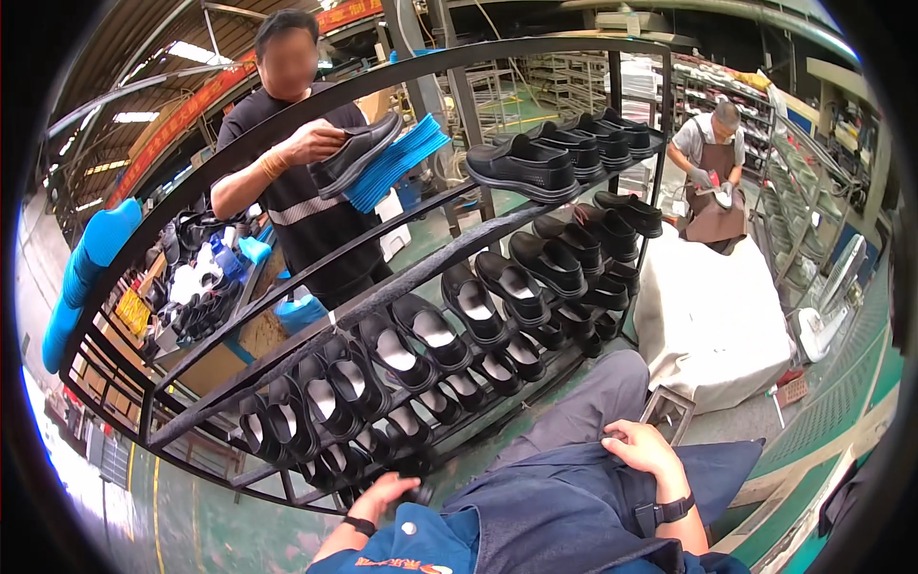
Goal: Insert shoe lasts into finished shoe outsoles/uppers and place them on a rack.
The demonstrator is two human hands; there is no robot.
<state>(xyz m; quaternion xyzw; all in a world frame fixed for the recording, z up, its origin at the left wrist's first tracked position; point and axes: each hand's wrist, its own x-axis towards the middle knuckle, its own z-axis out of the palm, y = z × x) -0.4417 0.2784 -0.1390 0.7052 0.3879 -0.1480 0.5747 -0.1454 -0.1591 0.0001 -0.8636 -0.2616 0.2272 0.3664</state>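
Floor (215,526): green; yellow lines run across it left of the rack.
Rack (406,279): black metal, crossing the view obliquely; black shoes (392,352), many with white insoles, line its tiers.
Rack edges: curved upper rail passes between the wearer and a standing person (320,225) holding a shoe and blue sheets (397,163).
Right boundary: white-covered stack (712,311); a seated person in a brown apron (717,212) beyond.
Clearance: narrow floor strip between rack and trousered leg (579,411).
Left hand (384,490): near rack's lower edge, beside a dark shoe (419,494); fingers extended, grip cannot be determined.
Right hand (645,448): rests on blue garment (574,502); thumb and fingers apart.
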